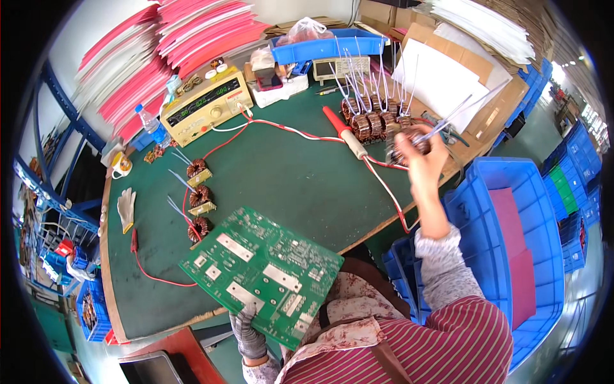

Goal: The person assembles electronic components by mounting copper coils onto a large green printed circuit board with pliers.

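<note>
My left hand (249, 334), in a grey striped glove, grips the near edge of a large green circuit board (265, 272) tilted above the table's front edge. Bare, my right hand (422, 157) is closed around a copper-wound toroid coil (414, 142) with long wire leads, at the right end of the table. Beside it stands a group of similar coils (371, 118), leads pointing up. Just left of that group lies a red and white test probe (345, 132). Several more coils on small boards (200, 195) sit in a row left of the circuit board.
A beige bench power supply (208, 109) with red and white cables stands at the back left. Near the left edge lie a white glove (126, 210) and a red clip lead (135, 240). Large blue bins (505, 168) stand right of the table. Pink and white sheets (192, 32) are stacked behind.
</note>
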